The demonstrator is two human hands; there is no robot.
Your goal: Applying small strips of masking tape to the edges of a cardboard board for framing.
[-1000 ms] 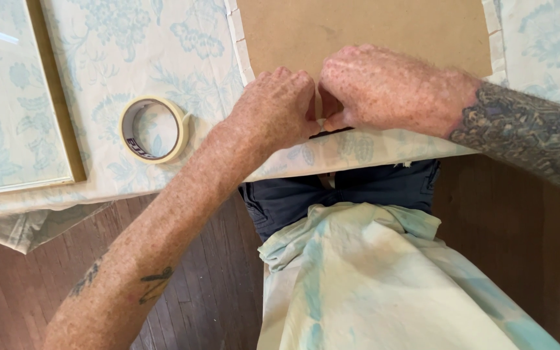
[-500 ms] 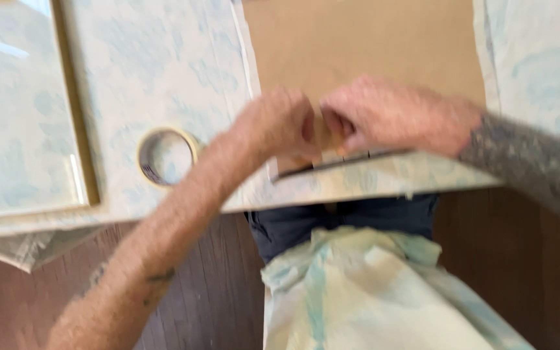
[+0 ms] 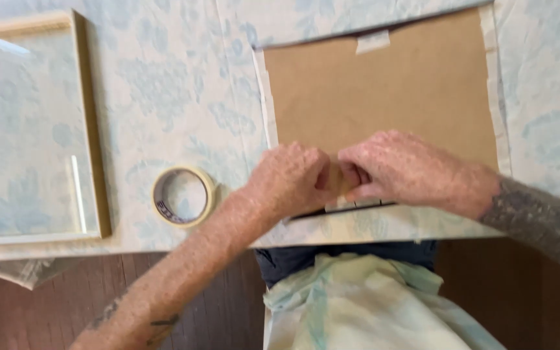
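Note:
A brown backing board (image 3: pixel 384 91) lies flat on the patterned tablecloth (image 3: pixel 183 78), with a white paper margin showing along its left and right sides. My left hand (image 3: pixel 293 178) and my right hand (image 3: pixel 403 172) meet at the board's near edge, fingers curled and pressing on a piece of pale tape there. What the fingertips pinch is hidden. A short strip of tape (image 3: pixel 372 42) sits on the board's far edge.
A roll of masking tape (image 3: pixel 183 196) lies left of my left hand. A light wooden picture frame with glass (image 3: pixel 92 129) rests at the far left. Pale patterned cloth (image 3: pixel 371 304) covers my lap below the table edge.
The view has shifted so more of the board and its far taped edge shows. Both hands stay together at the near edge, pressing in about the same spot.

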